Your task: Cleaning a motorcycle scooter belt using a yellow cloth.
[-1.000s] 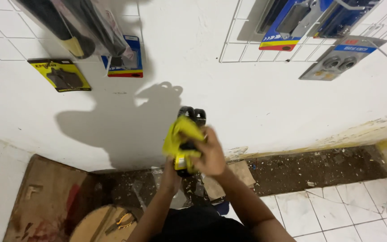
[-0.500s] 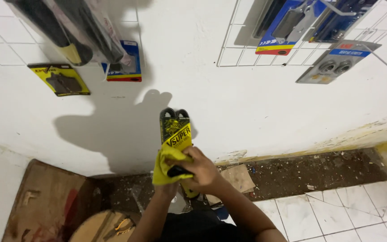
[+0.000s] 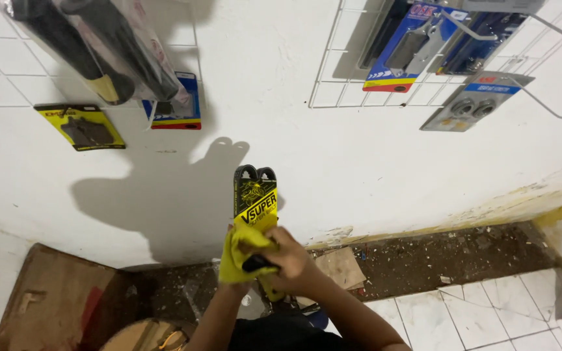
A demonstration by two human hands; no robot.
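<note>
My right hand (image 3: pixel 292 263) is clenched around the lower part of a folded black drive belt in a yellow card sleeve (image 3: pixel 255 201), which I hold upright in front of the white wall (image 3: pixel 281 149). My left hand (image 3: pixel 245 276) is mostly hidden under a yellow cloth (image 3: pixel 239 253); it grips the cloth, bunched against the bottom of the sleeve, and I cannot tell how its fingers sit beneath. The belt's two black loops stick out above the sleeve, and its shadow and that of my hands fall on the wall to the left.

Below my hands lies a flat piece of cardboard (image 3: pixel 341 266) on a dirty strip of bare floor (image 3: pixel 437 257) littered with rubble, which runs along the foot of the wall. White floor tiles (image 3: pixel 482 312) begin to the right of it. To the lower left sits a brown wooden board (image 3: pixel 53 299).

Higher on the wall, a white wire rack (image 3: pixel 333 71) carries blue packaged parts (image 3: pixel 411 45) and a grey blister pack (image 3: pixel 476 104) on hooks. To the upper left hang black tubular parts in clear plastic (image 3: pixel 99 52), a yellow card pack (image 3: pixel 82 127) and a small blue pack (image 3: pixel 177 104). All of them hang well apart from the belt; nothing stands between it and my hands.
</note>
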